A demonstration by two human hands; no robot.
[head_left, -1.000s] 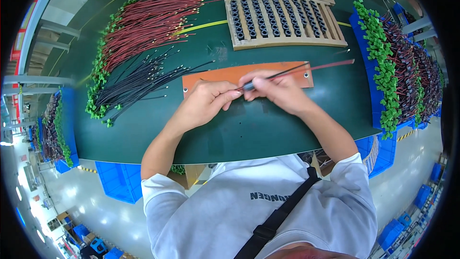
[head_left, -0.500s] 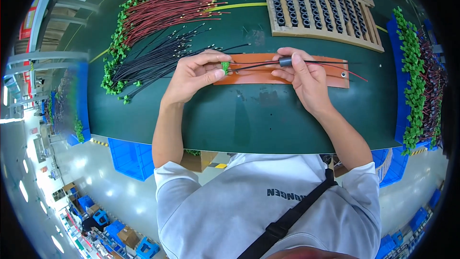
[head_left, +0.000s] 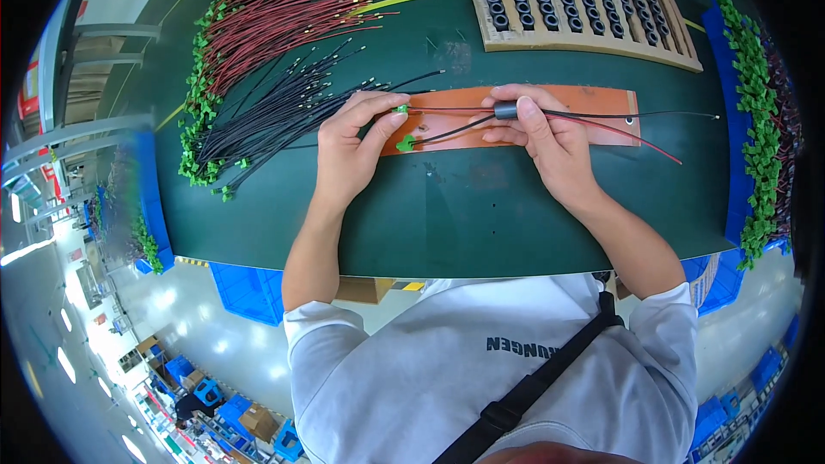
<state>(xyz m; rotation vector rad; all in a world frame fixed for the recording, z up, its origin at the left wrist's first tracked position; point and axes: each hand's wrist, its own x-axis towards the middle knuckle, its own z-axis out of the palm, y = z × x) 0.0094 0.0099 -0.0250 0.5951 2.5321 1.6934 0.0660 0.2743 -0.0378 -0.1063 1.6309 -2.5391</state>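
Note:
My left hand [head_left: 357, 136] pinches a small green connector [head_left: 401, 109] on the end of a red wire [head_left: 451, 108]. A second green connector [head_left: 406, 144], on a black wire [head_left: 455, 130], hangs just below those fingertips, over or on the orange strip [head_left: 593, 99]. Between the thumb and fingers of my right hand [head_left: 554, 150] is a black ferrite core [head_left: 505, 111], a short cylinder. Both wires run into the core from the left, and their free ends stick out past my right hand, spread apart.
Red wires [head_left: 292, 13] and black wires [head_left: 275, 120] with green connectors lie in bundles at the left. A tray of black cores [head_left: 576, 0] sits at the far right. Blue bins [head_left: 735, 172] with more wires flank the green table [head_left: 481, 232].
The two green connectors, close together at my left fingertips before, are now apart, the black wire's one lower. The wires' free ends reach further right. The view has shifted slightly.

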